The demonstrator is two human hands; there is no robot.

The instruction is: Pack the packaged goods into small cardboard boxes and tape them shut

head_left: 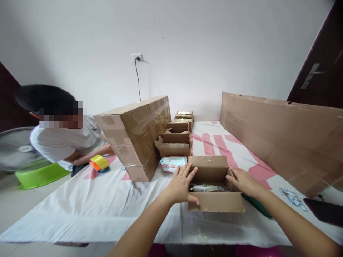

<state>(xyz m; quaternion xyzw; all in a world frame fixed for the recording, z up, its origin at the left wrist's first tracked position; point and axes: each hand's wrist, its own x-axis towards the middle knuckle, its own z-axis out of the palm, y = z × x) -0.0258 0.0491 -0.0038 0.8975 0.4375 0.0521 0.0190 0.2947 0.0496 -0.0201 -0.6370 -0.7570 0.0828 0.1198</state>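
Observation:
An uncovered cardboard box point(216, 202) stands in front of me, its front and back flaps folded outward. Flat, whitish packets point(207, 188) lie inside, partly hidden by the walls. My left hand point(180, 184) grips the box's left side, fingers spread along the edge and thumb by the front flap. On the opposite side my right hand point(244, 181) holds the right edge, thumb over the opening. A pale blue and white soft pack with red print point(173, 163) lies just beyond my left fingertips. Part of a dark green object point(258, 206) shows under my right forearm.
Stacked, taped cartons point(136, 125) form a wall at left. Behind the soft pack, more cardboard boxes point(175, 144) run towards the wall. A long cardboard panel point(278, 132) stands at right, near blue-white loops point(293, 199) and a black flat object point(325, 211). Another person point(61, 142) sits at left.

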